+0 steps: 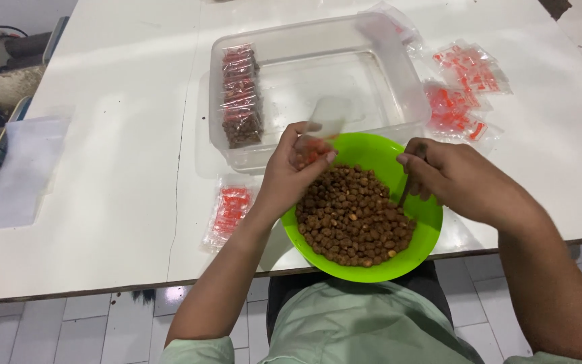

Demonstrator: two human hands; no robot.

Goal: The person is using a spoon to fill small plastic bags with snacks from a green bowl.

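1. Nearest, overhanging the table edge: round bright-green plastic bowl [420,237] heaped with small brown coated nuts [351,219].
2. Above the bowl's left rim: left hand [294,172], fingers pinched together around a small clear plastic pouch with a red strip [323,128]; pouch blurred, contents hard to make out.
3. Over the bowl's right rim: right hand [456,178], fingers curled tight around a thin dark handle [405,194]; working end buried in the nuts, kind of tool impossible to tell.
4. Left of the bowl, flat on the white table [116,168]: short stack of empty clear pouches with red print [229,210].
5. Behind the bowl: clear rectangular plastic tub [385,81], front wall partly hidden by both hands; row of filled, nut-brown pouches [240,94] along its left side.
6. Right of the tub: loose pile of more red-printed pouches [461,91].
7. Far left edge: white folded sheet [18,168]; clutter beyond cut off.
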